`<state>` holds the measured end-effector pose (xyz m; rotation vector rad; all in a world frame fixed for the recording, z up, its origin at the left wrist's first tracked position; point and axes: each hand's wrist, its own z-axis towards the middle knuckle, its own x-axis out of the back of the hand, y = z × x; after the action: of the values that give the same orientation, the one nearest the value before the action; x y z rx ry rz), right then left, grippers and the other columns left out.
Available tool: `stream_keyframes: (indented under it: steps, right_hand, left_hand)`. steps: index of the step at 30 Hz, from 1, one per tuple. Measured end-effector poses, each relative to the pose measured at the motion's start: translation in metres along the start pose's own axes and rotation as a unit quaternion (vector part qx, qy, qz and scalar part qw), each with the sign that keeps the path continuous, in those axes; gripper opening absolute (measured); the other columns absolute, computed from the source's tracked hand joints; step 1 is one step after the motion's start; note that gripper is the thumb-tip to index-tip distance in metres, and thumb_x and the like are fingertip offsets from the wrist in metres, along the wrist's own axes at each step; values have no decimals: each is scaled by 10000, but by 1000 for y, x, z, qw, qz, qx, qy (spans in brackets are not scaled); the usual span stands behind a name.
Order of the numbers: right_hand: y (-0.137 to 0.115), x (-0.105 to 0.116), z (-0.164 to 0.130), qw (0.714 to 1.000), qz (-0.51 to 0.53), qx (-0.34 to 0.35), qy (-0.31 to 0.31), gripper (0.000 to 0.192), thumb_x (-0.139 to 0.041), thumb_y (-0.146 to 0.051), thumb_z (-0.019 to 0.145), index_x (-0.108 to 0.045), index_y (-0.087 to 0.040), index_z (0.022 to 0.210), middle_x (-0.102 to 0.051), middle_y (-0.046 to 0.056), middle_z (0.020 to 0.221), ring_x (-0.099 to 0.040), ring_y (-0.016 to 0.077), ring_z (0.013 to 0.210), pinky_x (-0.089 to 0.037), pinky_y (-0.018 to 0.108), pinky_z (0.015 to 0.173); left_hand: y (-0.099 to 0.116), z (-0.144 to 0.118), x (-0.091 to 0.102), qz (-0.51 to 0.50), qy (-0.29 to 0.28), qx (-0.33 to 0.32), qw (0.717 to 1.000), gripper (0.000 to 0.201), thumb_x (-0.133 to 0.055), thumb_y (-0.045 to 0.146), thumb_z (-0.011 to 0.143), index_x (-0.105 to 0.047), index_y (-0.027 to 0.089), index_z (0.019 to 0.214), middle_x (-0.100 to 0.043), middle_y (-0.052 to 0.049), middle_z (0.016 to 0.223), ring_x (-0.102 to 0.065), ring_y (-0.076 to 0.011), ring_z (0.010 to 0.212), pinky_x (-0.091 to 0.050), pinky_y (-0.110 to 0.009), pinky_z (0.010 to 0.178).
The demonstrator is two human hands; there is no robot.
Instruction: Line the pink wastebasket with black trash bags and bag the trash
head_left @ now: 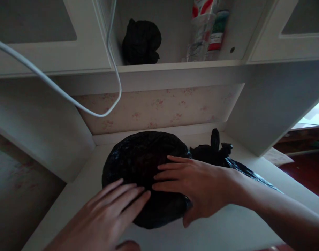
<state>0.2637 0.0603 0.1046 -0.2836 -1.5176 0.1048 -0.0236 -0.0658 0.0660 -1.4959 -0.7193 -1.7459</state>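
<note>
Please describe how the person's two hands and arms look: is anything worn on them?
Both are bare. The left hand and the right hand show no glove, ring or watch. The right forearm has no sleeve as far as the picture shows.

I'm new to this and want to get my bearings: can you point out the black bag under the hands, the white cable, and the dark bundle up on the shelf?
black bag (138,153): head view, on its rounded top.
white cable (70,99): head view, mid-length of the hanging loop.
dark bundle (141,42): head view, on its middle.
</note>
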Motion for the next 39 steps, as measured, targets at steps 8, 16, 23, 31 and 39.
stream_keyframes:
  steps: [8,16,23,31,39]
  right_hand:
    - [8,-7,17,980,-74,-111,-148,296,-764,-374,845,-811,-148,1029,-830,134,980,-785,316,912,-523,376,741]
    - [-1,-5,7,991,-68,-55,-99,234,-728,-308,929,-769,-150,1097,-822,104,1085,-773,286,1029,-550,377,856]
    - [2,-7,8,997,-70,-28,-12,701,-815,-410,884,-587,-125,1482,-691,175,1442,-633,340,1354,-441,495,1172]
    - [-6,-19,33,983,-128,-98,-86,225,-693,-338,934,-764,-133,994,-815,126,904,-778,284,832,-482,350,661]
    - [-2,-22,33,982,-128,-95,-102,191,-639,-276,963,-769,-168,874,-804,87,815,-770,247,740,-238,342,522]
  left_hand:
    - [60,54,-18,-39,-70,104,991,410,-665,94,919,-716,232,1302,-833,-65,1075,-810,-288,866,-660,-367,733]
    - [4,20,4,-105,-150,91,979,501,-475,-57,828,-784,291,1013,-824,-2,1017,-782,-253,995,-618,-386,858]
    - [-8,-10,6,1,13,70,997,663,-814,227,832,-639,348,1460,-719,-18,1437,-698,-350,1284,-549,-556,1135]
    - [41,42,-8,-57,-47,118,990,601,-823,281,886,-631,214,1451,-780,-110,1302,-786,-351,1064,-666,-477,877]
    - [26,45,5,-52,-207,148,966,255,-548,169,985,-769,289,1028,-832,-56,937,-806,-366,899,-593,-447,736]
